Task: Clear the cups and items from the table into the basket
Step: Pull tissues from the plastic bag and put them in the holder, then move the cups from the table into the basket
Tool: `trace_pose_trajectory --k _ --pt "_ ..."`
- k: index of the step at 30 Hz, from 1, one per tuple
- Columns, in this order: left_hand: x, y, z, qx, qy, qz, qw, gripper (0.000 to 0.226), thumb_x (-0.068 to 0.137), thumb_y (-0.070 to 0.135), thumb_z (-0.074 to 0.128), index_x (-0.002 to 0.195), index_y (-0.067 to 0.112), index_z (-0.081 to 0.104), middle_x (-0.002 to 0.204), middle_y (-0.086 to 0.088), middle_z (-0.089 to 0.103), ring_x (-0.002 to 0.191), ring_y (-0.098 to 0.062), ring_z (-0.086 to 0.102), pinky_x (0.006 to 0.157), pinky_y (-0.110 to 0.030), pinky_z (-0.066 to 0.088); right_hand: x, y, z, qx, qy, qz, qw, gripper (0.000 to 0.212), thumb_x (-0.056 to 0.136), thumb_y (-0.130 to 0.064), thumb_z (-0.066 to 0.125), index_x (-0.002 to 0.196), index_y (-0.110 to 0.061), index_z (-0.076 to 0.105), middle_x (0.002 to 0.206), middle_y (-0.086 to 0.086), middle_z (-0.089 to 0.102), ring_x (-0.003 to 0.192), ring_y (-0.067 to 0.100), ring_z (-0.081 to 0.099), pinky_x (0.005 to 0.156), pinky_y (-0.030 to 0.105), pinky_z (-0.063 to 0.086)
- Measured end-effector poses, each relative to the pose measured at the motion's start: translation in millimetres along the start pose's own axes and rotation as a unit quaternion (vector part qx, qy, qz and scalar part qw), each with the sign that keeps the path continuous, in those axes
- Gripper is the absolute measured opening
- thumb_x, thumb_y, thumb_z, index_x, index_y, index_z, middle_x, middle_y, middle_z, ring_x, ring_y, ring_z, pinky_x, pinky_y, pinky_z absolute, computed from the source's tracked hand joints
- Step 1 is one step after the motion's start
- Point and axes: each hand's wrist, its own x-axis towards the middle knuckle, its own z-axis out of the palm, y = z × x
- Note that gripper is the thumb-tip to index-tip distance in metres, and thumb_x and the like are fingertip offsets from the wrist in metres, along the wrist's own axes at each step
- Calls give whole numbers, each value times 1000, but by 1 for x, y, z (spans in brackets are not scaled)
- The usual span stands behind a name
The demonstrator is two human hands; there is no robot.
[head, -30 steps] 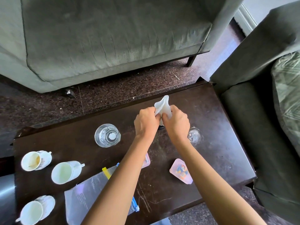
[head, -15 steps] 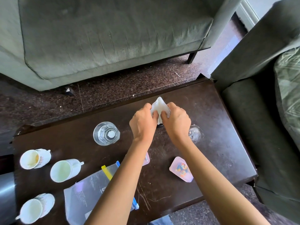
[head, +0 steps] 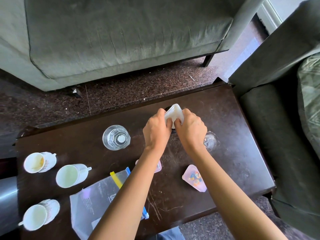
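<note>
The bench [head: 225,118] is dark brown, streaked with pale scratches. The napkin [head: 174,112] is white and the glass [head: 116,137] is clear. Three cups are white with faint print on their sides. The far cup [head: 37,162] has an orange-brown stain inside, while the middle cup [head: 69,175] and the near cup [head: 37,216] look pale greenish-white inside. The bag [head: 97,200] is clear, edged in yellow and blue. The packet [head: 194,178] is pink with blue and orange bits. The sofa [head: 121,40] is grey-green, the floor [head: 129,90] is dark maroon and speckled, and the cushion [head: 310,101] is green with a leaf pattern.

Glass [head: 116,137] left of hands [head: 156,130], on table [head: 233,135]
</note>
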Motion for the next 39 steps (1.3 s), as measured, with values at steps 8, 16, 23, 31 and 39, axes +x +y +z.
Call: trace_pose_trajectory --k 8,16,23,31,39 --pt "-17 -17 -7 -80 65 15 995 34 90 49 48 103 18 51 97 1 66 92 -24 61 63 -36 52 -23 6 5 87 91 -3 992 35 83 -28 60 114 -17 50 106 1 61 95 25 56 63 30 40" --pt "-45 -47 -44 -206 127 -79 967 25 94 38 47 106 17 52 106 3 64 101 -18 59 79 -37 50 -71 -17 4 187 187 -115 957 31 80 -3 61 111 -5 56 106 8 58 95 27 51 73 16 32" --pt "-105 -104 -47 -200 86 -127 968 13 91 29 55 96 17 55 93 4 67 82 -14 63 70 -33 54 -122 -18 56 158 29 -175 971 38 75 4 60 112 -6 56 109 9 56 99 27 49 84 23 36" --pt "-161 -165 -38 -157 -3 -180 971 12 91 27 56 96 16 56 91 -1 66 82 -18 62 65 -38 55 -165 -26 98 102 -86 -185 974 34 75 3 57 109 -3 57 111 15 55 96 35 49 80 42 46" --pt "-177 -201 -54 -145 -17 -228 963 11 91 25 55 97 16 56 87 2 66 81 -19 62 61 -29 43 -189 -48 123 90 -130 -183 970 38 78 2 62 114 -4 56 113 16 55 100 36 51 83 46 49"
